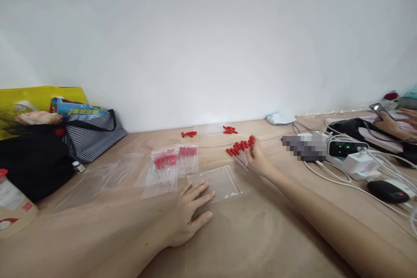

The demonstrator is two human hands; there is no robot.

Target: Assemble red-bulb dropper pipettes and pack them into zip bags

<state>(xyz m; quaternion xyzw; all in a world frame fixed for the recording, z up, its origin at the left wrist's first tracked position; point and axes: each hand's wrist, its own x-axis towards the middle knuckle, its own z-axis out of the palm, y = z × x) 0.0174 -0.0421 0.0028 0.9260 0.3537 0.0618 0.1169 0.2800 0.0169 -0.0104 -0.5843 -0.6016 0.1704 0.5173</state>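
My left hand [192, 213] lies flat with fingers spread, its fingertips on the near left part of a clear zip bag [216, 180] that looks flat. To the right, my right hand [259, 158] is closed at the right end of a fanned row of droppers [239, 147] with red bulbs and thin clear stems. Its fingertips are partly hidden behind the bulbs. Left of the flat bag, two zip bags holding red-bulbed droppers, a front bag [163, 176] and a back bag [192, 163], overlap each other.
More droppers lie near the wall, a left bunch [189, 134] and a right bunch [230, 130]. Clear bags [87, 182] and a striped bag [94, 137] are at left. A power strip [347, 163] and cables crowd the right, where another person's hand [389, 126] holds a phone.
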